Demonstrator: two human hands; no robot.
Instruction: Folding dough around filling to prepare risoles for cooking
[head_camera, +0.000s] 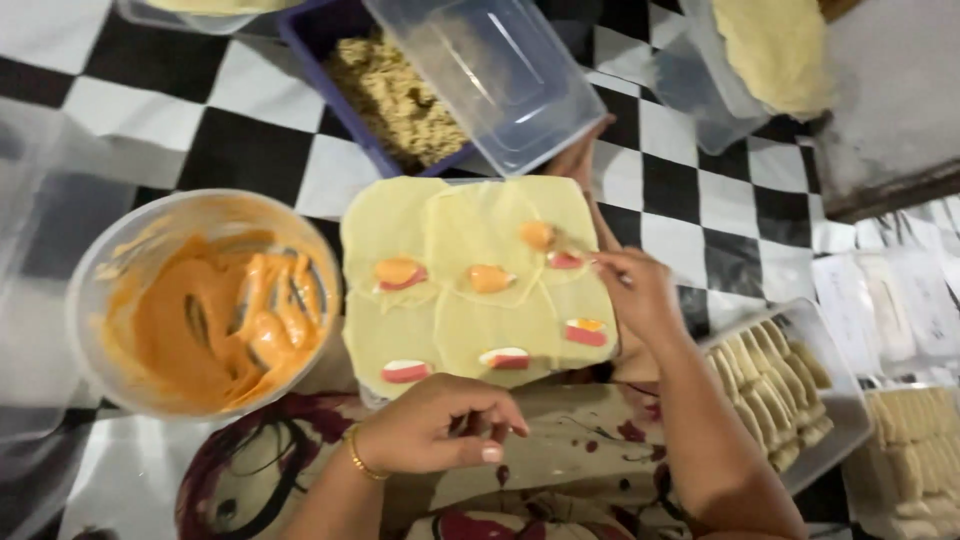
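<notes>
Several pale yellow wrapper sheets (470, 280) lie side by side on a board in front of me. Each carries a red and white strip, and some also a dab of orange sauce. My right hand (640, 290) hovers over the right sheets, pinching a thin utensil whose tip sits by a sauce dab (538, 235). My left hand (440, 425), with a gold bracelet, rests curled at the near edge of the sheets, fingers closed; I cannot tell if it holds anything.
A clear bowl (100, 300) of orange sauce stands at the left. Behind the sheets are a purple tub of crumbs (395, 100) and a clear lid (500, 70). A tray of rolled pieces (770, 390) sits at the right. The floor is black and white checks.
</notes>
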